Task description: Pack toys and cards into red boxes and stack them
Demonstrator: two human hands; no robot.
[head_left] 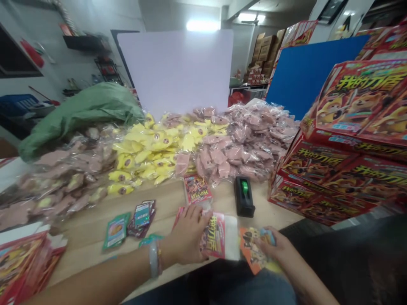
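Note:
My left hand (190, 231) is wrapped over a small red printed box (214, 235) near the table's front edge. The box lies on its side, its white end flap (232, 237) pointing right. Close to that flap, my right hand (276, 248) pinches an orange printed card (251, 248), with some blue and yellow showing beside it; motion blurs the details. Behind my left hand lies another red printed packet (197, 189). To its right stands a black tape dispenser (244, 197) with a green roll.
Green cards (116, 231) and dark cards (142, 218) lie left of my arm. Yellow wrapped pieces (152, 148) and pink wrapped pieces (251, 140) are heaped behind. Stacked red cartons (346, 169) rise at right; flattened red boxes (25, 262) lie front left.

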